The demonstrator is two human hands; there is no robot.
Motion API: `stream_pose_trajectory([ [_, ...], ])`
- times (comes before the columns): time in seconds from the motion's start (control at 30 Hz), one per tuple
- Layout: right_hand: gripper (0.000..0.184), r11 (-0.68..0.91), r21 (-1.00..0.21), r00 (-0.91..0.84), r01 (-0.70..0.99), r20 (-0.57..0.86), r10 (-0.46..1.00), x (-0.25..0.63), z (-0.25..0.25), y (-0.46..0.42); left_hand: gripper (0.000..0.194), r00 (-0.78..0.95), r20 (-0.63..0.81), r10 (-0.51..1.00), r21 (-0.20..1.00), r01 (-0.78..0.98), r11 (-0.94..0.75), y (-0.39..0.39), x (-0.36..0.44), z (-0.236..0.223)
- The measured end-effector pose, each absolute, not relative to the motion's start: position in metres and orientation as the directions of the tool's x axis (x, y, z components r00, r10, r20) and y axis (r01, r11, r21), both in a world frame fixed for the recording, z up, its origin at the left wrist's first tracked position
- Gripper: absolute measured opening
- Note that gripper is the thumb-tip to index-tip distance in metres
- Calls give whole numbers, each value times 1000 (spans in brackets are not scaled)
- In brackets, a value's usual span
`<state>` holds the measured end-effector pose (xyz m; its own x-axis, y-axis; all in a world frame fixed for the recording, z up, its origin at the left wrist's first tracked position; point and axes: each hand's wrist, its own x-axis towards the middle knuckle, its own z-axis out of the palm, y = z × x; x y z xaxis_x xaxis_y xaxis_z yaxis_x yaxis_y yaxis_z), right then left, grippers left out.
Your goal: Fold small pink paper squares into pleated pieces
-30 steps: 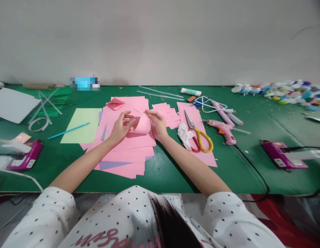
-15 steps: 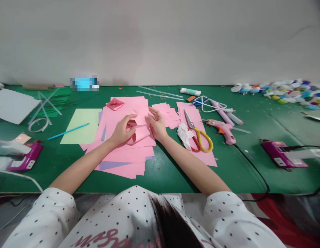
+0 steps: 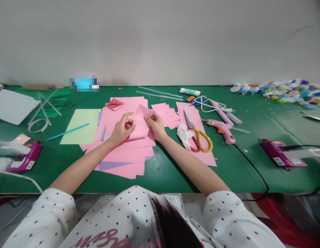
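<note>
A sheet of pink paper (image 3: 139, 126), partly folded, is between my hands above a stack of paper. My right hand (image 3: 157, 126) pinches its right side between thumb and fingers, and a pointed corner stands up there. At the paper's left side, my left hand (image 3: 121, 130) is curled, its thumb along the sheet; its lower fingers are hidden. Below lies the stack of pink sheets (image 3: 126, 156), with some purple edges showing. A pleated pink paper piece (image 3: 115, 104) rests on the stack's far left corner.
Right of the stack are small pink pieces (image 3: 166, 115), scissors (image 3: 197, 134) on pink sheets, and a corded pink glue gun (image 3: 222, 130). To the left lie a blue pencil (image 3: 69, 131) on pale green paper (image 3: 81, 137) and a purple power strip (image 3: 29, 156).
The paper between my hands has turned, and a corner of it now points up. My right fingers have closed in on its edge. My left fingers have drawn slightly back.
</note>
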<state>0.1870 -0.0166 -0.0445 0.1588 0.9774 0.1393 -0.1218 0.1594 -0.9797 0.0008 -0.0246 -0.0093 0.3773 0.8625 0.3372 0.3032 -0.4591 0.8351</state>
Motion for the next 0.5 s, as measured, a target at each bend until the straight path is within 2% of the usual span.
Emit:
stream_pose_trajectory([
  [0.13,30,175,-923,280,-342,78,957,187,-41,-14,45,364,351,863,824,318,-469,-26,0,-9],
  [0.27,27,123,-878,267,-463,-6,964,191,-34,-14,30,196,450,871,785,378,-491,-23,-1,-10],
  [0.4,38,106,-867,246,-488,-20,969,204,-26,-16,23,34,534,845,757,427,-495,-19,-4,-11],
  [0.5,46,62,-902,156,-427,-6,988,218,-19,-18,19,60,535,843,749,428,-506,-20,-5,-9],
])
